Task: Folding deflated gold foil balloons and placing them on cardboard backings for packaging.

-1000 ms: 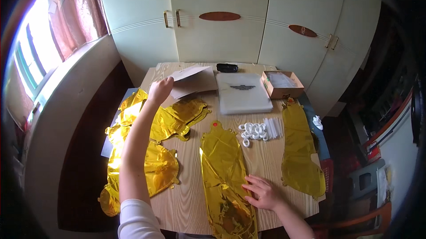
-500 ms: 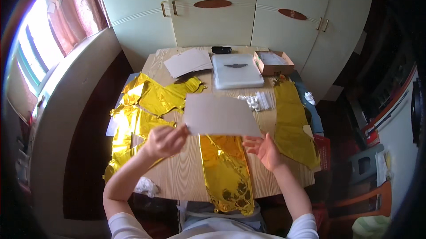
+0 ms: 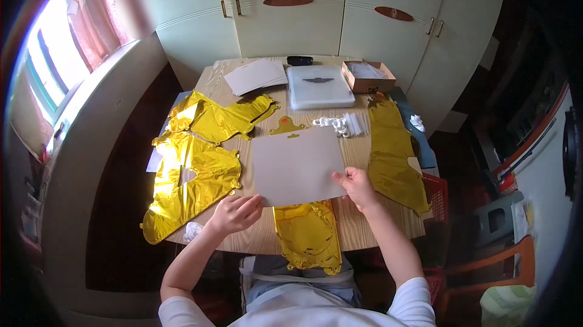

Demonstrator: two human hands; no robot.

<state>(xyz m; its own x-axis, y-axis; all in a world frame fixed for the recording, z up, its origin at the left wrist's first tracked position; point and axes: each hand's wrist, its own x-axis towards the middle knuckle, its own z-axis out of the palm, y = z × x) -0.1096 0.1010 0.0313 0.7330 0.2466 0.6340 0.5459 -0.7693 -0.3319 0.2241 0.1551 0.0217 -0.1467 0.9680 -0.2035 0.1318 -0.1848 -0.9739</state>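
Grey card [image 3: 297, 169], dark-marked plastic [image 3: 322, 95] beyond

Grey card [image 3: 297, 166] between my left hand [image 3: 237, 214] and right hand [image 3: 357, 188] blocking the table's [image 3: 357, 154] middle, narrow bare strip to the left foil [image 3: 209, 172], wider gap toward the right foil [image 3: 395, 151], white rings [image 3: 331, 123] and clear tubes [image 3: 356, 123] crowding its far end.

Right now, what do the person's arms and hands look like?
The left hand and right hand have five-fingered shapes and no gloves; I see no rings or watch. The forearms are bare too. Higher up come short white sleeves, with no markings that I can see.
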